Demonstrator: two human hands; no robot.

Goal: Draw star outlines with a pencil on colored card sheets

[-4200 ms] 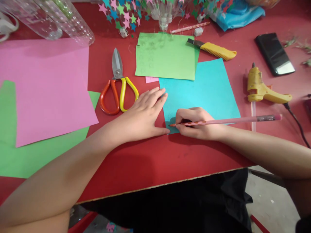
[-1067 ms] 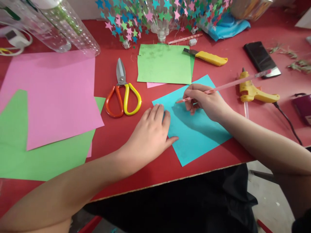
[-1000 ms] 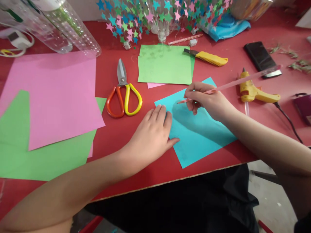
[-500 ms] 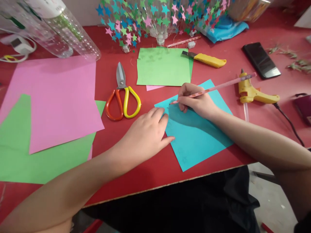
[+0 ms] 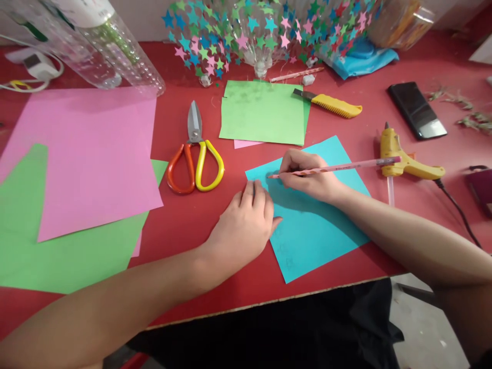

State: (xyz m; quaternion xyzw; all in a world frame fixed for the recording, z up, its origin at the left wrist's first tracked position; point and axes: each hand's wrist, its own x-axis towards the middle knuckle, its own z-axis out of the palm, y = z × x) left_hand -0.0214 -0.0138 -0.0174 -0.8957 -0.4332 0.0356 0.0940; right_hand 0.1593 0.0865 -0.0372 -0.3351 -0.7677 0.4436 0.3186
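A sheet of blue paper [image 5: 319,230] lies at a slant near the table's front edge, with faint marks in its lower left corner. My right hand [image 5: 307,174] rests on it and pinches a pink pencil [image 5: 357,165], whose tip is at the paper's upper left part. Flat along the paper's left edge lies my left hand [image 5: 249,215], empty, its fingertips on the sheet and its thumb out to the right. Scissors [image 5: 195,148] with one red and one yellow handle lie up and left of my left hand.
Green paper [image 5: 263,113] with a yellow utility knife [image 5: 330,103] lies behind the blue sheet. Pink paper [image 5: 100,164] covers green sheets at left. A yellow glue gun [image 5: 395,151] and a phone [image 5: 417,110] lie at right. Star decorations [image 5: 261,38] and clear bottles [image 5: 115,56] line the back.
The pencil has tilted flatter, its rear end lower, with the tip still at the paper's upper left. My left hand's fingers have drawn closer together along the sheet's edge. The view has shifted slightly.
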